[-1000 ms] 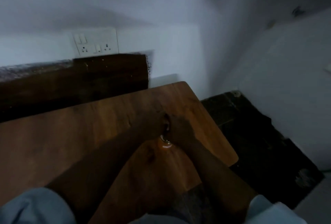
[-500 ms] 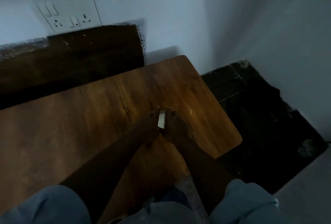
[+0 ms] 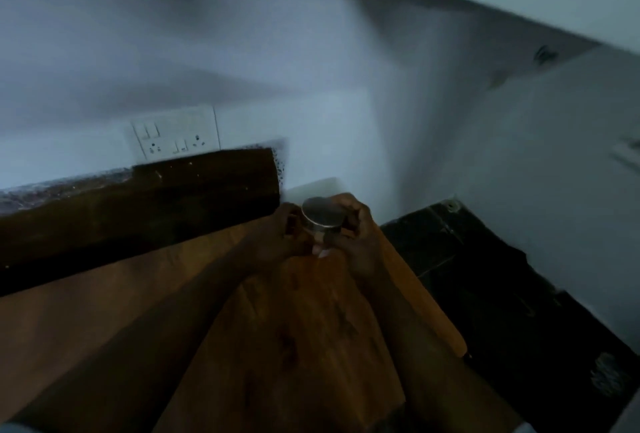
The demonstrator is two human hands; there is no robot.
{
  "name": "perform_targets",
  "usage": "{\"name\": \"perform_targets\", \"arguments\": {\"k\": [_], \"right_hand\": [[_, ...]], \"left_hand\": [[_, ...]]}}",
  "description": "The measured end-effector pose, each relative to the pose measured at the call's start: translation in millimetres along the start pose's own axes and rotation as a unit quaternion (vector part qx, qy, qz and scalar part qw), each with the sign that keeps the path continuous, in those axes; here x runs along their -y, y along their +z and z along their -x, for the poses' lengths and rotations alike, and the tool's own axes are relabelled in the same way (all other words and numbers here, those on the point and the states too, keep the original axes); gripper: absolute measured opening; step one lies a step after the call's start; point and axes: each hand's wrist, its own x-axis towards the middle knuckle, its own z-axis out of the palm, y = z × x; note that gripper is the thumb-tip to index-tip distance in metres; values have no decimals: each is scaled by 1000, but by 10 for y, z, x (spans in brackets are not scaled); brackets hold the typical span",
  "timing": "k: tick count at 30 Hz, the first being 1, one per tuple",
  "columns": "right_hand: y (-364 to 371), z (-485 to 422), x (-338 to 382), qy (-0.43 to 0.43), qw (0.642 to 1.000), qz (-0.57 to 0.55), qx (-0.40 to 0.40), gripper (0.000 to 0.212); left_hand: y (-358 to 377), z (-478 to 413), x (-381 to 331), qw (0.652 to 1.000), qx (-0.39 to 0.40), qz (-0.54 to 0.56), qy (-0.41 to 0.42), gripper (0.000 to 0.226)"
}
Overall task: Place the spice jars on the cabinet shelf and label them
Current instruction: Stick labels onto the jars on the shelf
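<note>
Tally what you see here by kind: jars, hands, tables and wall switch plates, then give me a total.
Spice jar: 1
Hands: 2, the left hand and the right hand, both gripping the jar
Wooden table: 1
Switch plate: 1
Total: 5

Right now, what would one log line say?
left hand: grips spice jar | right hand: grips same jar | jar: lidded, over wooden table

Forearms (image 3: 194, 322) bare; pale grey-blue sleeve (image 3: 524, 429) edges at frame bottom.
</note>
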Motion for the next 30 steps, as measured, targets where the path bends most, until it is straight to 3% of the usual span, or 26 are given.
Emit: {"name": "perform_targets", "arguments": {"k": [3,5,8,13,18,20,24,28,30], "right_hand": [[20,-175,547,-35,998,-30,-45,52],[57,-293,988,-82,995,-16,-60,47],[5,-522,1628,-156,986,-4,-59,48],[-185,-1107,2680,-255,961,-68,-81,34],[-294,-1701,3501,-329,940,-27,-83,37],[-368,-1978,3681,-332,941,4,-62,49],[-488,-2577,3752,-296,946,108,-73,53],[-468,-3034,3676,-257,950,166,-53,35],[-438,-3190,3650,-229,965,124,-17,26]], "left_hand": [[-250,-109,-447,993,-116,25,24,64],[-441,-161,-828,979,-190,41,56,72],[-771,-270,-1359,966,-223,29,128,87],[-1431,-573,-2296,920,-286,-18,268,81],[-1929,-1101,-2982,877,-363,-85,304,86],[-2087,-1333,-3173,886,-343,-112,290,85],[-2223,-1767,-3313,903,-217,-185,322,63],[-2216,-2226,-3184,915,-184,-314,175,108],[-2216,-2400,-3081,914,-177,-328,157,105]]}}
